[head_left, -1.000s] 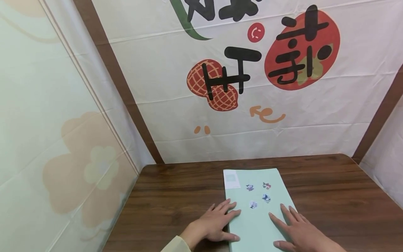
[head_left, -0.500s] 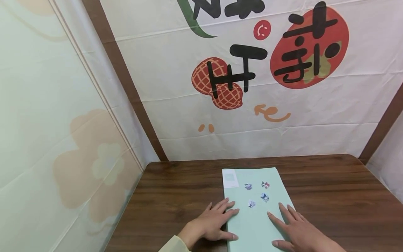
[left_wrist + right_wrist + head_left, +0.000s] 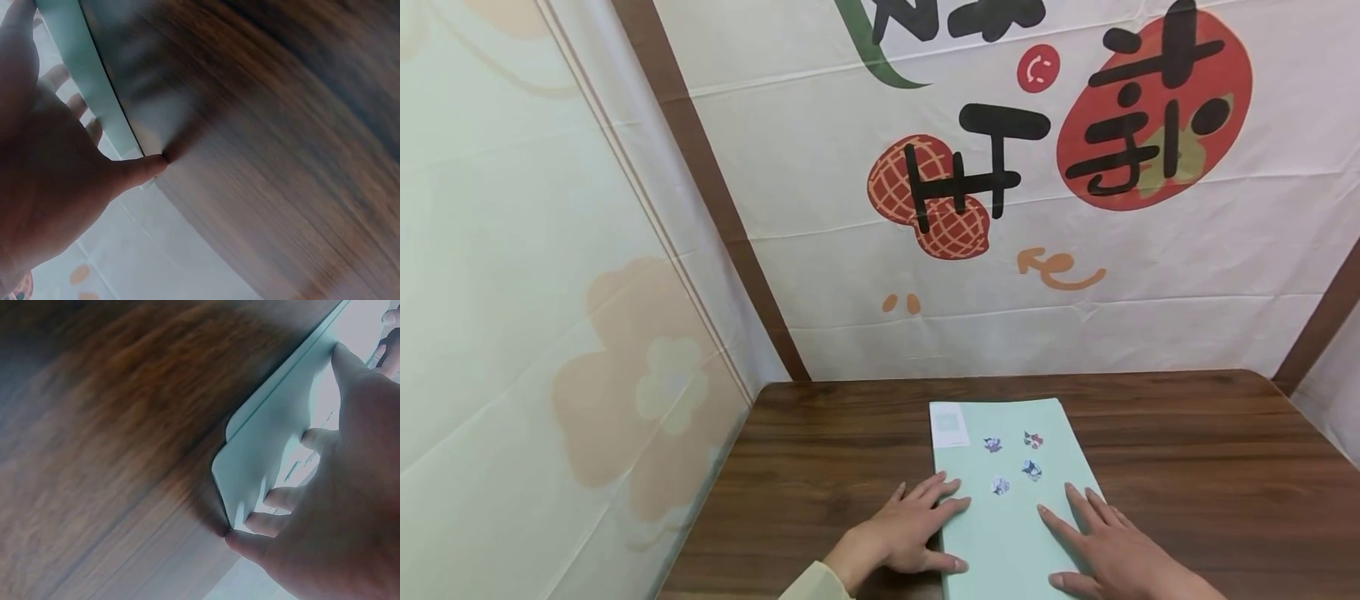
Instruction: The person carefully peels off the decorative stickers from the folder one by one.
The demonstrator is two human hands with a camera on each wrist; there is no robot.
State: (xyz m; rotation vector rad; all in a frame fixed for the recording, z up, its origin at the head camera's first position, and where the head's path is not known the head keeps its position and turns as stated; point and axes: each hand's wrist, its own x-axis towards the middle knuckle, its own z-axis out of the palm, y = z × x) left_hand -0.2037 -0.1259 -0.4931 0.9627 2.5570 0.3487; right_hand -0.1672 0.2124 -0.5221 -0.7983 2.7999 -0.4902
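Note:
A flat mint-green folder [image 3: 1000, 533] lies on the table, with several small cartoon stickers [image 3: 1032, 471] and a white label [image 3: 950, 425] at its far left corner. My left hand [image 3: 910, 533] rests on its left edge with fingers spread, the thumb on the cover nearer me. On the right side, my right hand [image 3: 1108, 542] lies with spread fingers touching the cover and its right edge. In the right wrist view the folder [image 3: 262, 450] shows two layers, slightly offset, with rounded corners. Its near end is cut off by the bottom of the head view.
The dark wood-grain table [image 3: 835, 433] extends on both sides of the folder. Behind it hangs a white cloth [image 3: 850, 350] printed with black characters and red shapes; another cloth [image 3: 625, 208] with a pale flower borders the left side.
The head view has shifted slightly, so the backdrop sits further right. Both hands keep their places on the folder, and it has not visibly moved on the table.

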